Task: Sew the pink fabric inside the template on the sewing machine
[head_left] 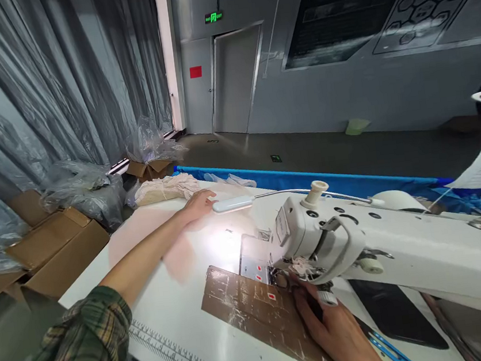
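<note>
A white sewing machine fills the right half of the table, its lit work lamp reaching to the left. Sheer pale pink fabric lies spread across the white table. On the far part of that fabric rests my left hand, fingers stretched out beside the lamp. Close to the needle area, my right hand has its fingers closed at a dark, ring-shaped item, which is partly hidden by the machine head. Under the right wrist runs a brown plate with worn tape.
A tied bundle of lace trim sits at the table's far edge. A black phone and a blue plastic tool lie at the right. A ruler strip marks the front edge. Cardboard boxes stand left.
</note>
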`<act>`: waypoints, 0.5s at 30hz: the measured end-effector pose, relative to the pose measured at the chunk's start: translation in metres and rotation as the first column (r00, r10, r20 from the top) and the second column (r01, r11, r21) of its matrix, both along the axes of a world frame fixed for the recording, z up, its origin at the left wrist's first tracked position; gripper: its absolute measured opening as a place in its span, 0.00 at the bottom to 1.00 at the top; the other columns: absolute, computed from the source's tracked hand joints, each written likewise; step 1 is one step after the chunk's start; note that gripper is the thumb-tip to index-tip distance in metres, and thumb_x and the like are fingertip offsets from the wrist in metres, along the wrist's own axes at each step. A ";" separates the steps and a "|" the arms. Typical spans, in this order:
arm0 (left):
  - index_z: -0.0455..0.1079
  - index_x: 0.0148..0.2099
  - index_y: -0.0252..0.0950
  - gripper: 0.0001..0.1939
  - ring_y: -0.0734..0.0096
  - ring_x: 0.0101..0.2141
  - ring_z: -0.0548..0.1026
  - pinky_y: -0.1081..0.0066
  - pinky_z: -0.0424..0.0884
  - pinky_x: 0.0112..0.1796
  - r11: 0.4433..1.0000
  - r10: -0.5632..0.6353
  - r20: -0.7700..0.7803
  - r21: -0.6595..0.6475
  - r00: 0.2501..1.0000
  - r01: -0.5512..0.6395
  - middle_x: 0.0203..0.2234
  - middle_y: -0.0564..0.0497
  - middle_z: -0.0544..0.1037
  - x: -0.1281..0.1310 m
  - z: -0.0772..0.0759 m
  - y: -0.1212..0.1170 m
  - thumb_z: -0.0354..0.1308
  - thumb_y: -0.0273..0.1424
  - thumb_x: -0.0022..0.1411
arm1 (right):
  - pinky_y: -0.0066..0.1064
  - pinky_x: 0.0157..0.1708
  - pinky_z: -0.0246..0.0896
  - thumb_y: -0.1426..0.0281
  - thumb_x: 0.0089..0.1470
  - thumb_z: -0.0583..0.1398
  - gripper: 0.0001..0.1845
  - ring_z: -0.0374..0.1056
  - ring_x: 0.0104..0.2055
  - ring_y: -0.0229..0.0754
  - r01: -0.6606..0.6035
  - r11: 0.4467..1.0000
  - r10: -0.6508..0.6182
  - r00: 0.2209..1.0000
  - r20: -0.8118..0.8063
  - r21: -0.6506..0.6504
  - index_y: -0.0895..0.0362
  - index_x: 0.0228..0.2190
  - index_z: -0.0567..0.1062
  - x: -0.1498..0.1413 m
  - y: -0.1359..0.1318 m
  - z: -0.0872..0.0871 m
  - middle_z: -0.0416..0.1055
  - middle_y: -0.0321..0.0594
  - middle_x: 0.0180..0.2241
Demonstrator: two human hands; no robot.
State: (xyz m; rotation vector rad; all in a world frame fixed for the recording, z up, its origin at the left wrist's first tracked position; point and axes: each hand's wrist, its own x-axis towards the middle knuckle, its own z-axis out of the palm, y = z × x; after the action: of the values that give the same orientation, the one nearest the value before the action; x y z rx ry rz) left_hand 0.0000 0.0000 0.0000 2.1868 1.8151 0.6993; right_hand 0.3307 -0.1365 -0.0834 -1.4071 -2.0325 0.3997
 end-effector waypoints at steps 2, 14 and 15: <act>0.72 0.51 0.36 0.15 0.66 0.44 0.77 0.70 0.73 0.46 0.999 0.027 -0.004 0.033 1.000 -0.027 0.51 0.47 0.75 -0.017 0.005 -0.016 0.56 0.31 0.62 | 0.38 0.34 0.73 0.57 0.55 0.51 0.19 0.76 0.39 0.53 0.026 0.999 -0.027 0.999 0.018 0.022 0.54 0.38 0.75 0.000 0.000 -0.003 0.77 0.48 0.40; 0.77 0.44 0.31 0.16 0.55 0.48 0.74 0.63 0.69 0.51 0.854 0.519 -0.180 0.086 0.836 -0.513 0.45 0.41 0.78 -0.162 -0.024 -0.132 0.55 0.36 0.61 | 0.45 0.37 0.74 0.50 0.55 0.45 0.31 0.75 0.43 0.57 0.025 0.996 -0.011 0.988 0.157 -0.087 0.53 0.46 0.76 0.004 0.010 -0.013 0.74 0.48 0.49; 0.77 0.44 0.33 0.15 0.57 0.48 0.74 0.65 0.69 0.51 0.847 0.531 -0.176 0.090 0.829 -0.524 0.46 0.43 0.78 -0.163 -0.030 -0.134 0.55 0.36 0.62 | 0.46 0.38 0.74 0.50 0.55 0.45 0.31 0.75 0.43 0.57 0.016 0.997 -0.005 0.989 0.149 -0.069 0.52 0.47 0.75 0.006 0.012 -0.018 0.74 0.47 0.48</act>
State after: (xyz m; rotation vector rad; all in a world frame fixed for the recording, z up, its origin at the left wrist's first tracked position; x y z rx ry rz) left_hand -0.1631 -0.1344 -0.0297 1.8199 2.5763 0.6305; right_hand 0.3369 -0.1247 -0.1018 -1.5300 -2.1475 0.3746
